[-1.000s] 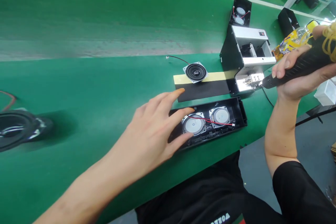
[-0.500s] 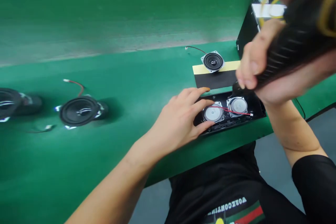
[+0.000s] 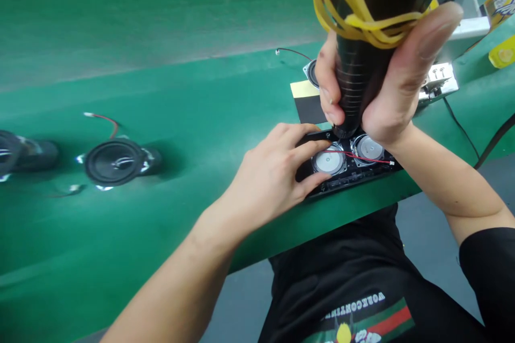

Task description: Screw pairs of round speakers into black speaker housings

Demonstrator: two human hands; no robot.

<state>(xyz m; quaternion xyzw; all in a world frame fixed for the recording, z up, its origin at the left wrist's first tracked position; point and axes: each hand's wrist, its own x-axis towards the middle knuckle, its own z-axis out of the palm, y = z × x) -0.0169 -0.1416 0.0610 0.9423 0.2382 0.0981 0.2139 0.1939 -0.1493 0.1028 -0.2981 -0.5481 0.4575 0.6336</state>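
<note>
My right hand (image 3: pixel 386 80) is wrapped round a black electric screwdriver (image 3: pixel 356 72) with yellow rubber bands round its upper part. The tool is held nearly upright, and its lower end is over the far side of a black speaker housing (image 3: pixel 341 186); the tip itself cannot be made out. In the housing sit two round speakers, a left one (image 3: pixel 328 162) and a right one (image 3: pixel 368 148), backs up, with a red wire (image 3: pixel 364 159) across them. My left hand (image 3: pixel 277 166) grips the housing's left end, thumb and fingers spread around the left speaker.
Behind the housing a loose speaker (image 3: pixel 310 72) lies on a black and yellow sheet (image 3: pixel 308 110), partly hidden by my right hand. Larger speakers, such as this black one (image 3: pixel 115 162), stand at the left. Metal parts (image 3: pixel 440 80) and a cable (image 3: pixel 497 139) are at the right.
My right hand has moved left with the screwdriver and turned it more upright, its lower end now between the two speakers. My left hand stays on the housing. The view has shifted slightly.
</note>
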